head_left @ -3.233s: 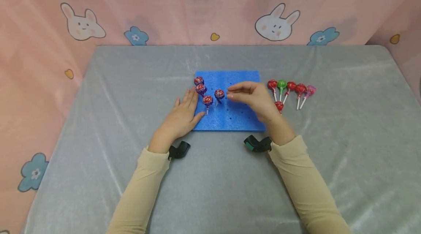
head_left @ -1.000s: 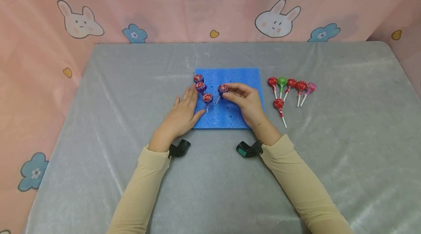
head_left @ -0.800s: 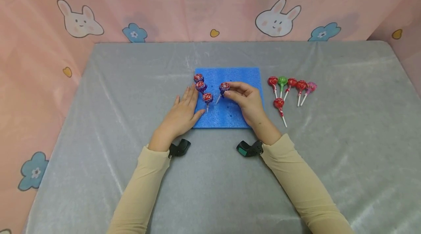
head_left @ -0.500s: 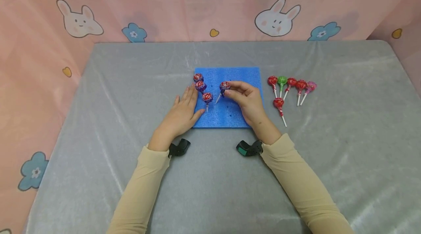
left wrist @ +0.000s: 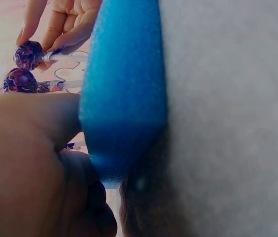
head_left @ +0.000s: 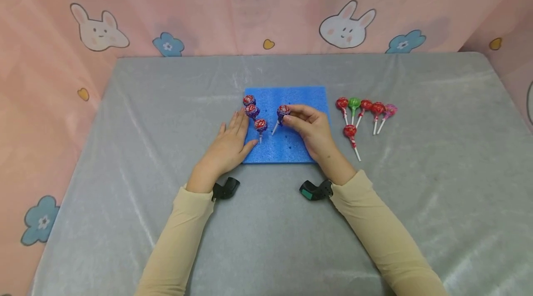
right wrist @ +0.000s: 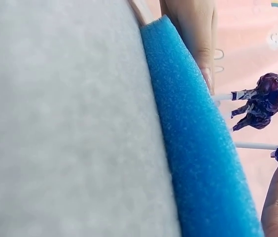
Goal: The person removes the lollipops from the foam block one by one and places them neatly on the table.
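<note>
A blue foam board [head_left: 287, 148] lies mid-table. My left hand [head_left: 226, 148] rests with straight fingers along its left edge, thumb over the front left corner. Between thumb and fingertips my right hand [head_left: 314, 132] pinches a purple-and-red wrapped lollipop [head_left: 283, 110] just below its head. That lollipop's white stick slants down to the board; the right wrist view shows the stick [right wrist: 257, 145] reaching the foam. Three similar lollipops stand in the board's left side: a back one [head_left: 249, 100], a middle one [head_left: 251, 111] and a front one [head_left: 260, 125]. Small dark holes dot the foam.
Right of the board, several lollipops lie on the grey-covered table [head_left: 437, 185]: red ones, a green one [head_left: 354, 103], a pink one [head_left: 390, 110], and a nearer red one [head_left: 350, 131]. A pink curtain [head_left: 233, 9] hangs behind the table.
About three seconds ago the right hand was beside the lollipop with fingers apart from it. Now it pinches it, and the lollipop's head has shifted slightly right. The left hand stays in place.
</note>
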`<state>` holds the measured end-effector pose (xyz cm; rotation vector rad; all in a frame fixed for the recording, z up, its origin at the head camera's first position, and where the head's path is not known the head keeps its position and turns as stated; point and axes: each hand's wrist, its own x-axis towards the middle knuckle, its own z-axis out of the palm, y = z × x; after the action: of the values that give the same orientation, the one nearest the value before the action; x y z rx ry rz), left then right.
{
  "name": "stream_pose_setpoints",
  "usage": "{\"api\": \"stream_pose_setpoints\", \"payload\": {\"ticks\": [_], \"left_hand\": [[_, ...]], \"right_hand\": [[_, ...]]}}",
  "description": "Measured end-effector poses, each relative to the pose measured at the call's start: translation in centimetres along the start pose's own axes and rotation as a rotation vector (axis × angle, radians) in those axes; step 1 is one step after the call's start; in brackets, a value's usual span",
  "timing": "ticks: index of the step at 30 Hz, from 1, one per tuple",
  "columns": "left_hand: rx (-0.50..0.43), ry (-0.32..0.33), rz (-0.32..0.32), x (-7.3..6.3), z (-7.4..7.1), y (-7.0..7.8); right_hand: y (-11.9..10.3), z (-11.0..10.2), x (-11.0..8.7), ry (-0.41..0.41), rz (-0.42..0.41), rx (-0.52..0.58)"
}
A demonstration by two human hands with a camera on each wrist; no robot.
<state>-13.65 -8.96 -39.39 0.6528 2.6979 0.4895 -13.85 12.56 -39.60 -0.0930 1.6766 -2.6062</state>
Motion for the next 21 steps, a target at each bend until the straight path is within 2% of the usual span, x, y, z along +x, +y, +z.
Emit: {"api": "stream_pose_setpoints", "payload": {"ticks": [9,21], "left_hand": [[-0.004,0.003,0.003,-0.1,0.1,0.0],[-0.010,0.010,0.009,-0.1,0.2,0.0]], "right_hand": [[-0.9,-0.7,-1.0,-0.010,0.030,0.003],[-2.9,-2.5,-2.2,0.048,0.003,-0.008]]}}
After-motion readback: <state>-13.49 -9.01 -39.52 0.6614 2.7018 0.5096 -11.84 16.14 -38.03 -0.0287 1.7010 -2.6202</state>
